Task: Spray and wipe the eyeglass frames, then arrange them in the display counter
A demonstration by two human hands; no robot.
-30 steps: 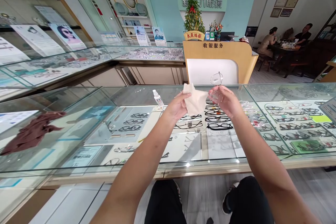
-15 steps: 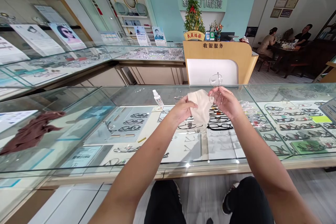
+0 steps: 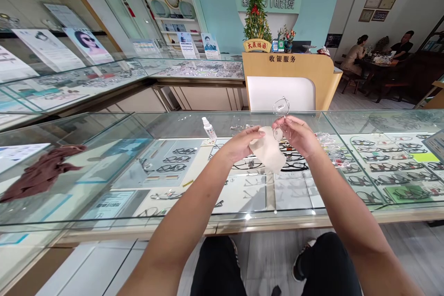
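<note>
My left hand pinches a cream cleaning cloth by its upper edge, and the rest of the cloth hangs down over the glass. In my right hand is a pair of thin-rimmed eyeglasses, held upright by the frame between thumb and fingers. One lens stands above the fingers; the lower lens is beside the cloth, and I cannot tell whether they touch. Both hands are above the glass display counter. A white spray bottle stands on the counter beyond my left hand.
Rows of eyeglass frames lie under the glass. A brown cloth is spread at the left. Across the gap stands a wooden cashier desk with a plant on it. Two people sit at a table at the far right.
My left hand has moved slightly right with the cloth, which has changed shape and hangs lower. The eyeglasses have tilted and shifted a little left in my right hand.
</note>
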